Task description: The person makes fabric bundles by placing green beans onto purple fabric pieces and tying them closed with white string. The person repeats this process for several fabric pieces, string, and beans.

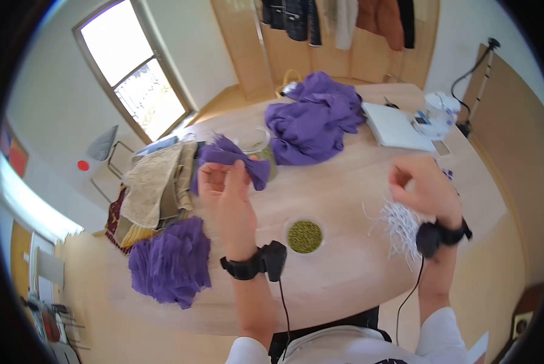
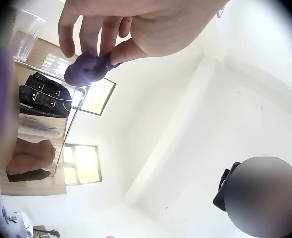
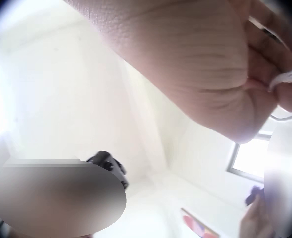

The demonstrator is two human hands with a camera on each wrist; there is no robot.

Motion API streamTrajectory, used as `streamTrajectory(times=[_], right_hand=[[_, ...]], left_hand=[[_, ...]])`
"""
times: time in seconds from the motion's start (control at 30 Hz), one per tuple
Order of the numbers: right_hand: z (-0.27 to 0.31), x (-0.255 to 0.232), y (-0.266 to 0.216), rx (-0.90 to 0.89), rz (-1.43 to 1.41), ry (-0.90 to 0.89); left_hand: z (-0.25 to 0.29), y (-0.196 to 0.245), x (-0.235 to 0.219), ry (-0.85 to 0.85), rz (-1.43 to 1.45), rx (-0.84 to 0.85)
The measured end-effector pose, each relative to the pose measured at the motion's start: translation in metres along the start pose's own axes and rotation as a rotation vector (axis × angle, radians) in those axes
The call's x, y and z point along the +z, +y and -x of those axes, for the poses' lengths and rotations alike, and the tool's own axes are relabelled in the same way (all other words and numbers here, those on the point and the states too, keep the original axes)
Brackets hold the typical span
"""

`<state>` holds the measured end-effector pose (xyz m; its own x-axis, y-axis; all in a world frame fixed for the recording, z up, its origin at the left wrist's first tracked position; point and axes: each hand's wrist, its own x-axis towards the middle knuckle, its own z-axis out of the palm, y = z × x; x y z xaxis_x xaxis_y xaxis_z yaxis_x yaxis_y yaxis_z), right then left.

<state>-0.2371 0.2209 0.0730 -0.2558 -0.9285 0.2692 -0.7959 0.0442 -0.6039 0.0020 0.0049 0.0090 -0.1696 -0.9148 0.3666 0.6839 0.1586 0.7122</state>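
Note:
My left hand point(image 1: 226, 194) pinches a small gathered bundle of purple cloth point(image 1: 223, 151), raised over the left part of the table. The left wrist view shows the rounded purple bundle point(image 2: 86, 69) between thumb and fingertips. To the right, my right hand point(image 1: 426, 185) is raised with curled fingers above a pile of thin white strings point(image 1: 399, 224). In the right wrist view, a white string point(image 3: 288, 78) runs between its thumb and fingers. Between the forearms stands a small round container of green beans point(image 1: 304, 236).
Purple cloth pieces point(image 1: 172, 261) lie at the front left, beside stacked beige and patterned fabrics point(image 1: 153, 188). A clear jar point(image 1: 266, 148) stands behind the left hand, near a large purple cloth heap point(image 1: 314, 118). A white laptop point(image 1: 396, 127) lies at the back right.

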Motion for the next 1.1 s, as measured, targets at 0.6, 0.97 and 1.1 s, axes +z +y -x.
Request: streamTrajectory(times=[0.6,0.97,1.1], right_hand=[[0.075,0.001,0.053,0.005,0.261,-0.044],[-0.039,0.077,-0.047,-0.178,-0.572,0.302],[-0.056,0.101,-0.039,-0.247,-0.682,0.269]], left_hand=[[0.02,0.015,0.031,-0.22,-0.113,-0.038],[0.031,0.021,0.045,-0.398,-0.348,-0.068],[0.03,0.024,0.044,-0.51,-0.435,-0.157]])
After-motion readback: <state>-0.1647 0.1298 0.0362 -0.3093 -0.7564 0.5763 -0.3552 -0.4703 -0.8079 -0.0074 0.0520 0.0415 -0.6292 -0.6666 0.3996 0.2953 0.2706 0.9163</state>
